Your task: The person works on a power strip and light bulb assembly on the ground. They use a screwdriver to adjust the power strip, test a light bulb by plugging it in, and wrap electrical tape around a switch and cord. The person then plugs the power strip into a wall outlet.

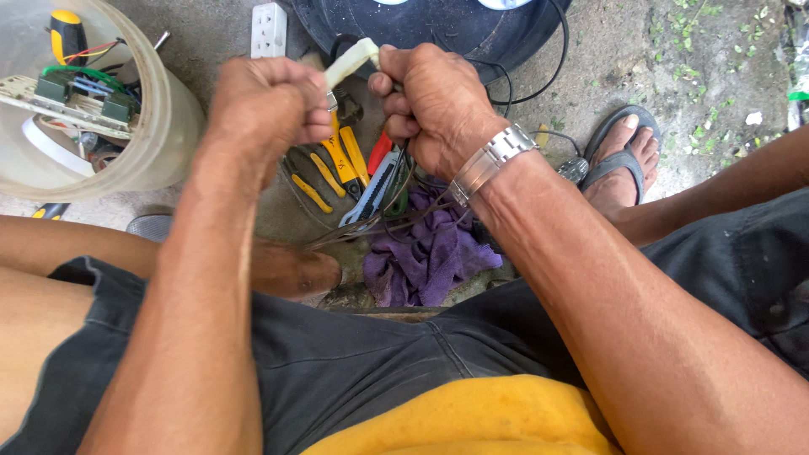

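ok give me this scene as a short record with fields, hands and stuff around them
left hand: closed fist, gripping one end of the cream plastic part
right hand: closed on the same part, metal watch on wrist
below hands: yellow-handled pliers, utility knife, purple cloth
left side: plastic bucket with circuit board
ground: concrete, white socket strip

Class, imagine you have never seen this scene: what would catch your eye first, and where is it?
Two fists meet at top centre: the left hand and right hand both grip a cream plastic part. Below them on the concrete lie yellow-handled pliers and a purple rag. At upper left stands a translucent bucket of parts.
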